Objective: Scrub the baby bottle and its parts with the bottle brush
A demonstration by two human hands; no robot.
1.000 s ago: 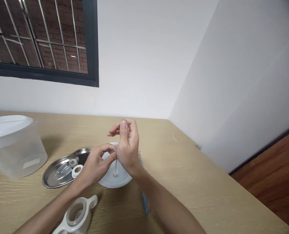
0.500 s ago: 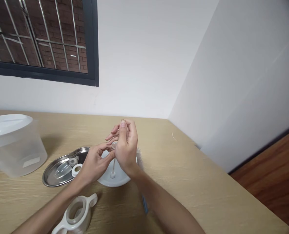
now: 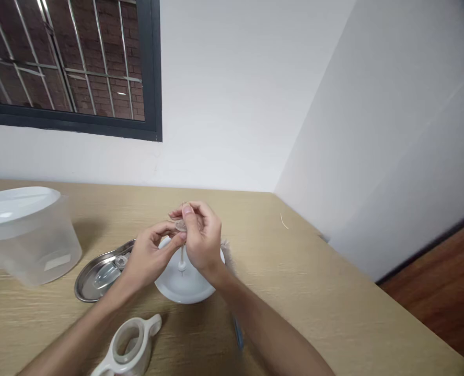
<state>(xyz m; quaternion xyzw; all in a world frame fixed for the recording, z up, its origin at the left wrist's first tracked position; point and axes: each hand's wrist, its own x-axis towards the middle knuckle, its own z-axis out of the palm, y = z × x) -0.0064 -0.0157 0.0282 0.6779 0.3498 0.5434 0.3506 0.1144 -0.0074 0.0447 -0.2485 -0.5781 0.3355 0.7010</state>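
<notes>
Over the white bowl (image 3: 187,292), both my hands work together. My left hand (image 3: 149,256) pinches a small clear round piece (image 3: 181,225) between thumb and fingers. From it a thin straw (image 3: 182,255) hangs down, ending in a small white weighted tip (image 3: 182,266). A fine wire pokes out below that tip. My right hand (image 3: 204,235) is closed just above and to the right, thumb against fingers, on what looks like the looped end of a thin wire brush (image 3: 185,203); most of it is hidden by the fingers.
A steel kidney tray (image 3: 85,284) with clear parts lies left of the bowl. Further left stands a lidded translucent tub (image 3: 32,250). A white two-handled cup (image 3: 132,344) is in front. A bristle brush with a blue handle (image 3: 238,331) lies beside my right forearm.
My right hand has lowered slightly and shifted left toward my left hand. The straw's tip sits a little higher, and a wire shows beneath it. The view has shifted slightly.
</notes>
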